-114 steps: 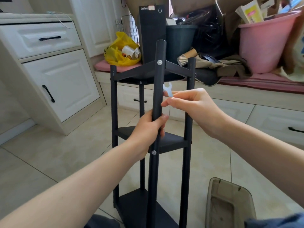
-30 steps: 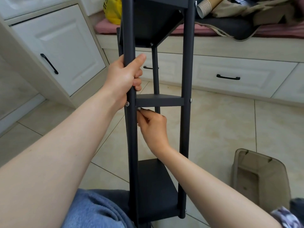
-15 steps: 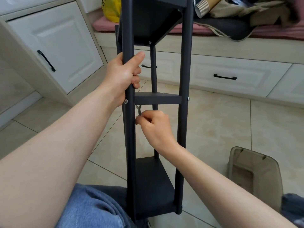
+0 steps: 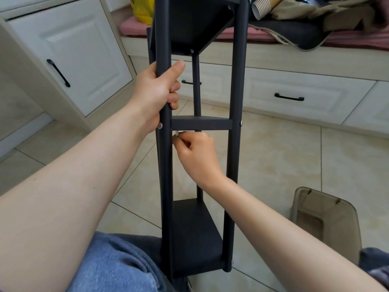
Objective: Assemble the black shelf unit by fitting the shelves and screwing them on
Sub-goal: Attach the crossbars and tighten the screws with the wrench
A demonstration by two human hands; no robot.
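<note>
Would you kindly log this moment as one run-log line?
left hand: grips shelf post | right hand: pinches silvery tool under middle shelf

No legible text; print on yellow bag [image 4: 143,9] unreadable.

Beige tiled floor [image 4: 284,161], white cabinets [image 4: 80,60], cluttered cushioned bench [image 4: 315,39], daylight

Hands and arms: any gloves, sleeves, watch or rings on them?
No. The left hand and right hand are bare, without gloves, and no watch or ring shows. Both forearms are uncovered up to the picture's edge; no sleeve is in view.
</note>
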